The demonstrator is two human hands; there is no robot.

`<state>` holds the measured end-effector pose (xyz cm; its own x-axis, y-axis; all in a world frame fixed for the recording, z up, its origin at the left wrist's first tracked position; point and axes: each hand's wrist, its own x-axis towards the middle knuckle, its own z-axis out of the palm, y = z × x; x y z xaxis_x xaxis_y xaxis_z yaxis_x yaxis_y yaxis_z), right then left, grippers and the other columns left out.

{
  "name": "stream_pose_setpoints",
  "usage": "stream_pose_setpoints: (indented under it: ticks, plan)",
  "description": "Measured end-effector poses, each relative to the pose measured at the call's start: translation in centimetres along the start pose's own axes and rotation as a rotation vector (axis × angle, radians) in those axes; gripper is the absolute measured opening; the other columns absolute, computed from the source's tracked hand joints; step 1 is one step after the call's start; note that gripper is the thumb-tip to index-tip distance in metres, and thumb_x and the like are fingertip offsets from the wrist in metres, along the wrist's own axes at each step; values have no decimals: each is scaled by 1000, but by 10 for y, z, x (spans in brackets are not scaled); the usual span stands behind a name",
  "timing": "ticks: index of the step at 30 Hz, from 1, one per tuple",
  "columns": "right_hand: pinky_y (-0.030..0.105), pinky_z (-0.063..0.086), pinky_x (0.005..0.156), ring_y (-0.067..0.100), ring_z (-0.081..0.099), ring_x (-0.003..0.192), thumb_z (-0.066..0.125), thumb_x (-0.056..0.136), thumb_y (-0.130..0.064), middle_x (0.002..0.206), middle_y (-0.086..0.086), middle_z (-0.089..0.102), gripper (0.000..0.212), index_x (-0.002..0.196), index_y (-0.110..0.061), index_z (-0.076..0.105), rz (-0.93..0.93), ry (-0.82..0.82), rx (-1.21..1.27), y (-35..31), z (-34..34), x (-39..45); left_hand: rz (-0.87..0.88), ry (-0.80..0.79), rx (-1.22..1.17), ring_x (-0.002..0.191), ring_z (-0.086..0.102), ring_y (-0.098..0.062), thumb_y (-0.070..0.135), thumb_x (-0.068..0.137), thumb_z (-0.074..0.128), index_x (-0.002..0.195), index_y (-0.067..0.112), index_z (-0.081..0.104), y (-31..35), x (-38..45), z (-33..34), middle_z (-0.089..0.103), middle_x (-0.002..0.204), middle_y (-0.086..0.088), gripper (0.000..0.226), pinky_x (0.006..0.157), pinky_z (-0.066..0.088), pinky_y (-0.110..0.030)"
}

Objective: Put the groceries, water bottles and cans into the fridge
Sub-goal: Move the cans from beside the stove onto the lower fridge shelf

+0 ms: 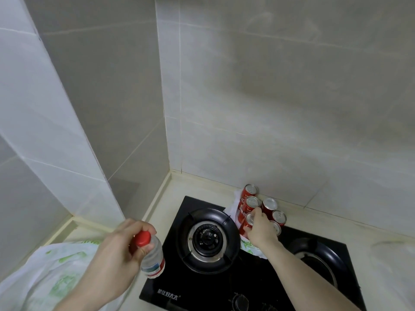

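Note:
My left hand [116, 254] grips a clear water bottle [152, 260] with a red cap by its neck, above the counter left of the stove. Several red cans [268, 206] stand in a cluster against the back wall, behind the stove's middle. My right hand [260, 227] reaches over the stove and curls its fingers round the nearest can [246, 225], which is partly hidden by the hand. A white plastic bag [249, 244] with green print lies under and beside the cans.
A black two-burner gas stove [170, 286] fills the counter below my arms, its left burner [206, 239] between my hands. Another white plastic bag with green print [56, 272] sits at the lower left. Tiled walls meet in a corner behind.

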<state>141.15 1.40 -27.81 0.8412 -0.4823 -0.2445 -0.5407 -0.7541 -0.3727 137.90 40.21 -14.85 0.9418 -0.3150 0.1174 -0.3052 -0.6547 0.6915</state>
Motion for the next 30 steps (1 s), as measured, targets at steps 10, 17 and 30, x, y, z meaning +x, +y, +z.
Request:
stream_pose_setpoints:
  ticks: [10,17,30]
  plan:
    - [31,48,68,6,61,76,76,87,-37,91,-13,64,39,103,-31,42,-82,182,287,7,-33,-53,79,-1,-36,82,61,-8,2,81,80,90,40,64,3,1,-3,62,101,15,42,63,42,-12]
    - [31,59,78,2,71,77,85,74,-39,97,-23,70,45,106,-60,60,-150,256,528,18,-73,-157,129,-99,-14,76,60,-13,8,80,82,91,40,65,12,0,9,63,103,17,39,65,47,-22]
    - [23,57,77,1,69,92,93,65,-31,105,-21,70,46,102,-46,69,110,438,649,95,-88,-312,337,-404,-71,91,60,0,9,83,79,94,41,66,94,-15,75,63,105,19,36,79,49,-28]
